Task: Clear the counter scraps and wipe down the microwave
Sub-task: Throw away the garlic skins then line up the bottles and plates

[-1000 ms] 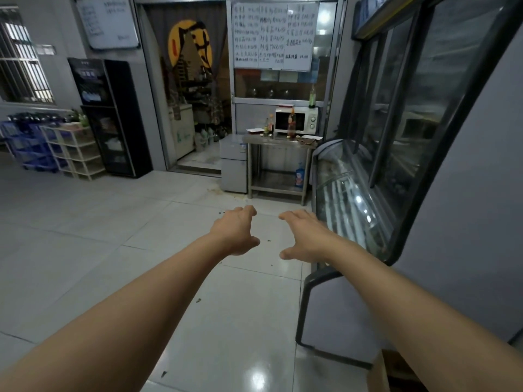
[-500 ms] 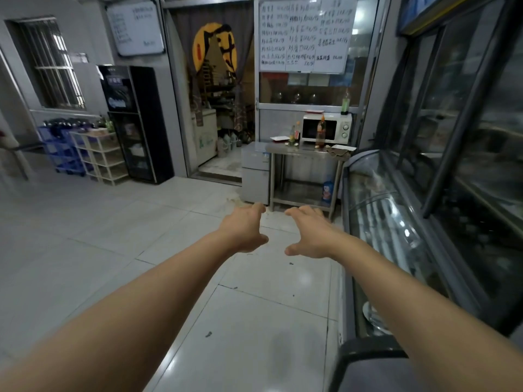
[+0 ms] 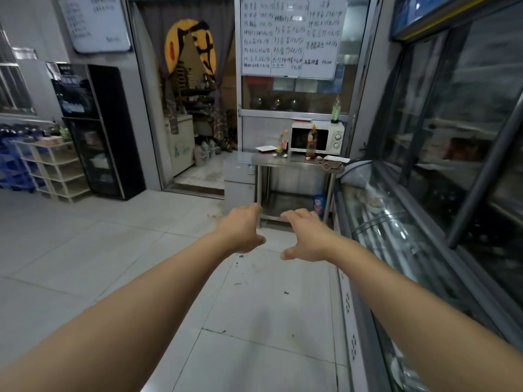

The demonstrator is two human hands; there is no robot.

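Over bare floor, left hand (image 3: pixel 240 230) and right hand (image 3: pixel 307 236), each grip loose, empty.

A white microwave (image 3: pixel 317 138) stands shut on the steel counter (image 3: pixel 294 160) among pale scraps (image 3: pixel 319 158).

scraps (image 3: pixel 283 155) on the counter (image 3: pixel 294 161) too small to identify; menu board (image 3: pixel 291 38) writing illegible; forearms cut off below
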